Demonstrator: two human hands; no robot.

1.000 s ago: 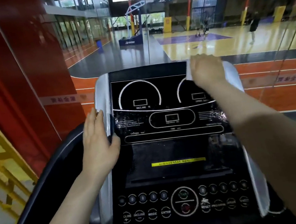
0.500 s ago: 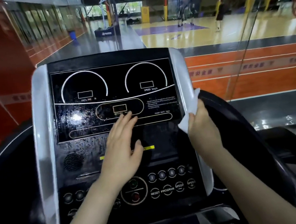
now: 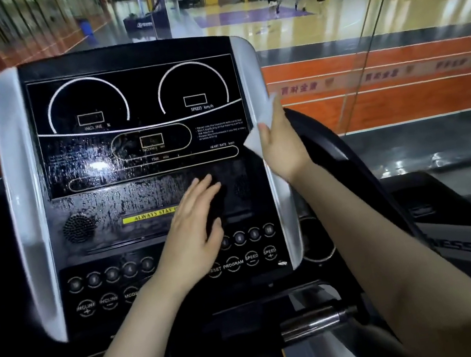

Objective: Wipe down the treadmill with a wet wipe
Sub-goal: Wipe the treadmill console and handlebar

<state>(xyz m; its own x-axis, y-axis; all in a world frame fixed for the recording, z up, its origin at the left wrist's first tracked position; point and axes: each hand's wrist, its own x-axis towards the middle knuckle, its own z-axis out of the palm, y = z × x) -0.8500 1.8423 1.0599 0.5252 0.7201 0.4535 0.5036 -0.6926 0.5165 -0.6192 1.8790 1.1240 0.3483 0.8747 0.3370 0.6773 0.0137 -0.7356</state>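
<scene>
One white wet wipe (image 3: 262, 131) is gripped in the right hand (image 3: 281, 147) against the black treadmill console's (image 3: 138, 150) right silver edge (image 3: 251, 78). The left hand (image 3: 195, 233) lies flat, fingers straight, on the panel. Two hands, two dials.

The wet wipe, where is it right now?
In the head view, the wet wipe is in the right hand, against the console's silver right trim.

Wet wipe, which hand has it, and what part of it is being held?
The right hand grips the wet wipe by its right edge, against the console's silver side trim. The left hand holds nothing.
</scene>
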